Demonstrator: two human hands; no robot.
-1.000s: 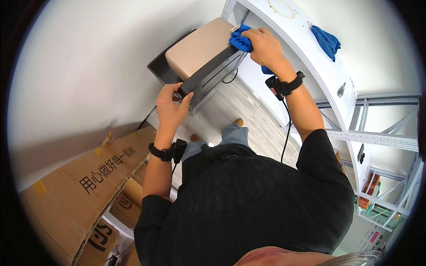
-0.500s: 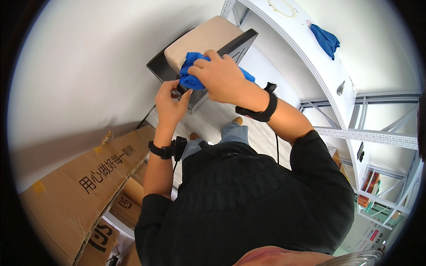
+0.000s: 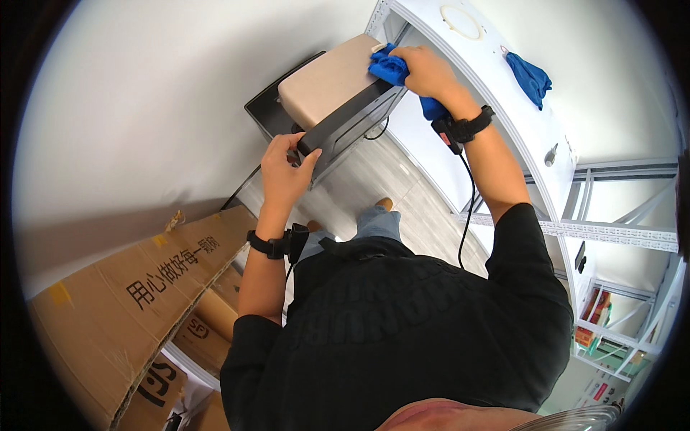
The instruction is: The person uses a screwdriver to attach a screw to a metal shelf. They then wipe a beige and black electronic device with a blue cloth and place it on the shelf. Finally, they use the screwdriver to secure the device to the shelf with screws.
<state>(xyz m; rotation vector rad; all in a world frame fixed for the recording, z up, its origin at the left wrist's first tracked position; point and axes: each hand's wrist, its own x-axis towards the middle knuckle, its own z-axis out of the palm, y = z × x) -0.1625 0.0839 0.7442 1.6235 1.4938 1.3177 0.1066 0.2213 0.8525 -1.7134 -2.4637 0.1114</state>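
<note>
Two hands: both bare, reaching away from the body toward the far side of the scene
Left hand [image 3: 284,172]: at the near left corner of the black panel [image 3: 352,126]; thumb on the near face, fingers behind it, a narrow pinch holding the corner
Right hand [image 3: 429,74]: at the far right end of the same panel, fingers curled tightly round the blue cloth [image 3: 389,69]
Blue cloth: bunched under the right fingers, over the panel's top edge and beside the beige block [image 3: 330,75]; a loose part hangs below the hand, near the wrist
Black panel: stands on edge, slanting from near left to far right between the hands
Beige block: rounded corners, just behind the panel, on its far left side
Dark board [image 3: 262,108]: flat, farther left, partly hidden by the block, close to the wall
Wrist bands: one black on the left wrist [image 3: 269,246], one black on the right wrist [image 3: 471,128], each with a cable leading from it
White shelf [image 3: 489,61]: to the right, its edge bent by the lens; on it a pale ring [image 3: 461,21] at the far end and a second blue cloth [image 3: 530,79], well apart from the right hand
Cardboard box [image 3: 122,287]: large, brown, near left, against the wall
Floor [image 3: 388,169]: grey wood-look boards, below the panel
</note>
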